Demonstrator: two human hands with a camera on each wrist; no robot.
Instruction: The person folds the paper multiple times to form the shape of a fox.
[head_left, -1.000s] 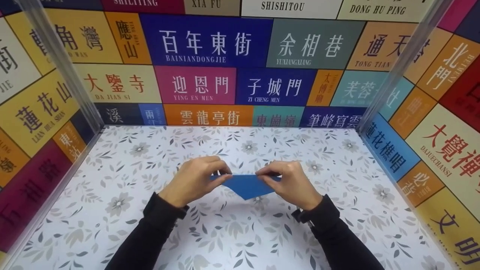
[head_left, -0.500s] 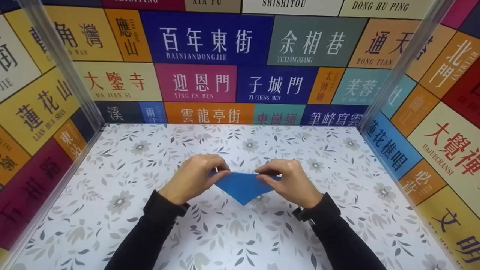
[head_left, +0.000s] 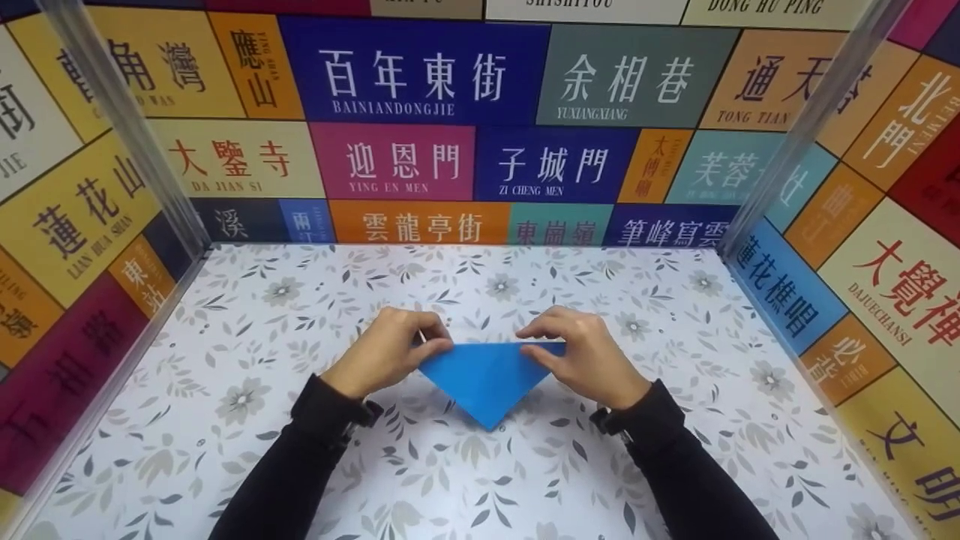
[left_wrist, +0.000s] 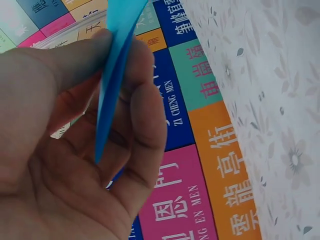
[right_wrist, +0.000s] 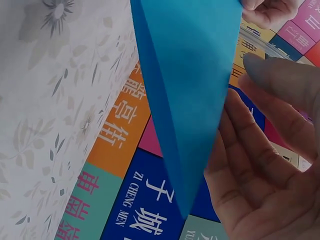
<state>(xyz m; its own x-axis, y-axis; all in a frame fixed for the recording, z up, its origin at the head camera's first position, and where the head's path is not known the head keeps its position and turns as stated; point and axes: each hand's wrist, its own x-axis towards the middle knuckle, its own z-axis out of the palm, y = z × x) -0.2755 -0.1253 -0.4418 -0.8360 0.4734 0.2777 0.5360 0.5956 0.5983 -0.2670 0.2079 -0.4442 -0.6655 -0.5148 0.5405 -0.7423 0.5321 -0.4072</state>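
A blue sheet of paper [head_left: 486, 379], folded into a triangle, hangs point-down between the hands in the head view. My left hand [head_left: 386, 345] pinches its left corner between thumb and fingers. In the left wrist view the paper [left_wrist: 117, 65] appears edge-on, its layers slightly parted. My right hand [head_left: 585, 356] is at the right corner along the top edge. The right wrist view shows the right thumb [right_wrist: 260, 70] apart from the paper [right_wrist: 197, 90], with the other fingers spread behind its edge. The left fingers [right_wrist: 270, 11] hold the far end there.
A white table [head_left: 247, 465] with a grey leaf and flower pattern lies below the hands. Panels with colourful street-name signs [head_left: 412, 71] enclose it at the back and both sides. Clear corner strips [head_left: 146, 142] join the panels.
The paper has swung flatter toward the camera, so more of the triangle shows and its point sits lower. The hands have spread slightly apart, and the right thumb and finger have parted.
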